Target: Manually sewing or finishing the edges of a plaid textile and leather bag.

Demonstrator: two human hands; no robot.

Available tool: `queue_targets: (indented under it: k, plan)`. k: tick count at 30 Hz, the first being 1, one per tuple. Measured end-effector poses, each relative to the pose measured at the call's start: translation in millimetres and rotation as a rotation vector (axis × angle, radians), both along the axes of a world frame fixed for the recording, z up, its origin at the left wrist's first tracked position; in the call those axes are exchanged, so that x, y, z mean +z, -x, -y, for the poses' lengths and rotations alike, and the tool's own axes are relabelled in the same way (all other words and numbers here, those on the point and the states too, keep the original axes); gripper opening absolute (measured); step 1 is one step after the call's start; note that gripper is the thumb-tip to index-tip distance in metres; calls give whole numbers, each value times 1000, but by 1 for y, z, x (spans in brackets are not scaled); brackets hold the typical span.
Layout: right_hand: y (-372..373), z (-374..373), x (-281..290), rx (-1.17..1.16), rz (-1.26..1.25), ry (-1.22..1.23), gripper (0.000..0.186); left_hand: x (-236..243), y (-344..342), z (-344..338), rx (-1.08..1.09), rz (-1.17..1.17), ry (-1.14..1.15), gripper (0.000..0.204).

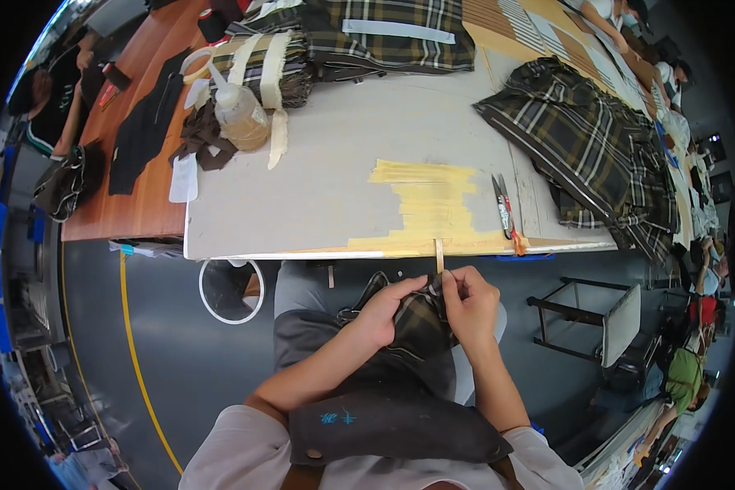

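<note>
Over my lap, just off the table's front edge, I hold a dark plaid cloth piece (pixel 421 317) between both hands. My left hand (pixel 390 310) pinches its upper edge with thumb and fingers. Close beside it my right hand (pixel 470 309) is closed on the same edge, its fingers curled in. A narrow pale strip (pixel 439 256) runs from the table edge down to the cloth between my hands; whether it is attached to the cloth I cannot tell. The rest of the cloth hangs onto my dark apron (pixel 318 333).
Red-handled scissors (pixel 505 214) lie right of the yellow tape patch (pixel 433 196). A plaid garment pile (pixel 584 139) covers the table's right, folded plaid pieces (pixel 392 37) its back. A clear squeeze bottle (pixel 243 122) stands left. Below are a white-rimmed bin (pixel 205 300) and a stool (pixel 621 325).
</note>
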State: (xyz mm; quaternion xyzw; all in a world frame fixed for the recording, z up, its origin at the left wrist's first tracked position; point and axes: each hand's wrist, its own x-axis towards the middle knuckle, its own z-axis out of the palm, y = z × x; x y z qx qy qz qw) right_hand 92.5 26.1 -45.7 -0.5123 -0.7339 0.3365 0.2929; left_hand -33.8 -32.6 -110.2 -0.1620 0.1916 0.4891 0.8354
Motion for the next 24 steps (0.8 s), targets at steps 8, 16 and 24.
queue_targets:
  k: [8, 16, 24]
  plan:
    - [-7, 2, -7, 6, -142, 172, 13, 5, 9, -16, 84, -384, -132, 24]
    - [-8, 22, 3, 52, -182, -35, 18, -9, -11, -18, 29, -1324, -181, 23]
    - [-15, -3, -15, -2, -447, 514, 12, 26, 5, -3, 253, -2278, -642, 16]
